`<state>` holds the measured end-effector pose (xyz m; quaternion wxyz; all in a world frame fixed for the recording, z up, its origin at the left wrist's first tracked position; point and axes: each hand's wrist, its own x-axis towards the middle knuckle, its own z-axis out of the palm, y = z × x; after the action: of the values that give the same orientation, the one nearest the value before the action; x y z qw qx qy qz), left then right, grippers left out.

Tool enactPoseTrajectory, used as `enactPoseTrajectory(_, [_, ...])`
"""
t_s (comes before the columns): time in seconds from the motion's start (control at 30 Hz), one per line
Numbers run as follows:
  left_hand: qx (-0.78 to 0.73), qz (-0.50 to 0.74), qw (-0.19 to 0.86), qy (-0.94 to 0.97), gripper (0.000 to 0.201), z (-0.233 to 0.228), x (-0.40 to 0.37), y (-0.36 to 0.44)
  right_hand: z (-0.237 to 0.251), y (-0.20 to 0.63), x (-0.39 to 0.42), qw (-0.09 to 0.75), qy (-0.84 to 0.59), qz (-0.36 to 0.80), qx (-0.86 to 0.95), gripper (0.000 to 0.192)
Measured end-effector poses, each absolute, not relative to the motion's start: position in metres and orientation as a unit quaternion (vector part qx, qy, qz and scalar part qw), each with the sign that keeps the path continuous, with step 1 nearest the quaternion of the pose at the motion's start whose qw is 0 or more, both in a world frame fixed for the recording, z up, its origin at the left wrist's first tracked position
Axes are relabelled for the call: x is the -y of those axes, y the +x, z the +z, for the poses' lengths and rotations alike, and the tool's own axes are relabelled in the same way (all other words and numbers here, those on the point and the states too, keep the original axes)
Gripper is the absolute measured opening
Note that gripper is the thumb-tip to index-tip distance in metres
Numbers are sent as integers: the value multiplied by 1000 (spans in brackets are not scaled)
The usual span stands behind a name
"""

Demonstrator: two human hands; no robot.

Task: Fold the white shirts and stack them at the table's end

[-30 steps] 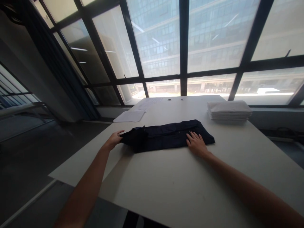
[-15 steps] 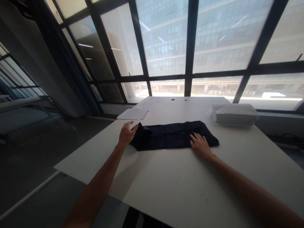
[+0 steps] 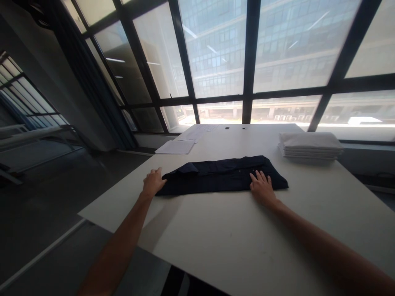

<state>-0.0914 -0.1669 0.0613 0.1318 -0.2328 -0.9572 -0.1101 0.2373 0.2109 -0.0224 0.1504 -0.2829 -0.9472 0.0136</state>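
Note:
A dark navy garment (image 3: pixel 212 176) with small buttons lies on the white table (image 3: pixel 197 234), folded into a long strip. At the strip's left end is my left hand (image 3: pixel 152 183), its fingers curled and its thumb against the cloth edge; part of its grip is hidden. My right hand (image 3: pixel 263 189) rests flat on the garment's right part, fingers spread, just below the buttons. Between my hands the cloth lies mostly flat, with a loose raised fold toward the upper left.
A stack of folded white cloths (image 3: pixel 310 147) stands at the table's right side. Sheets of paper (image 3: pixel 175 147) lie at the back left. A small dark round object (image 3: pixel 227 128) is near the far edge, before the tall windows (image 3: pixel 216 49).
My left hand has moved left and down, and the garment's left end, folded up before, is now laid out flatter and longer. The right hand stays on the cloth.

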Motion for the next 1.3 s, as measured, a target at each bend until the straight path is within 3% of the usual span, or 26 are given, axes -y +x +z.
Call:
enactPoseTrajectory(0.13, [893,-181,90,-403,68,52,134,-90,-17,234,-196,142,-249,39,957,54])
enactPoseTrajectory(0.33, [875,-261,28,-406,60,49,96,-110,-17,236,-196,102,-231,42,967,57])
enactPoseTrajectory(0.7, [828,-370,-17,-420,40,43,139,-102,-19,237,-290,86,-130,72,985,75])
enactPoseTrajectory(0.87, [840,-342,-45,-419,41,45,171,-106,-14,239,-314,107,-190,39,975,74])
enactPoseTrajectory(1.03, [867,-279,-45,-411,42,51,186,-112,-6,231,-268,193,-343,-11,919,52])
enactPoseTrajectory(1.13, [864,-285,-12,-416,46,61,166,-95,-6,222,-239,207,-320,5,925,48])
enactPoseTrajectory(1.3, [815,-259,-79,-512,59,50,105,-42,-14,209,-228,179,-263,35,947,48])
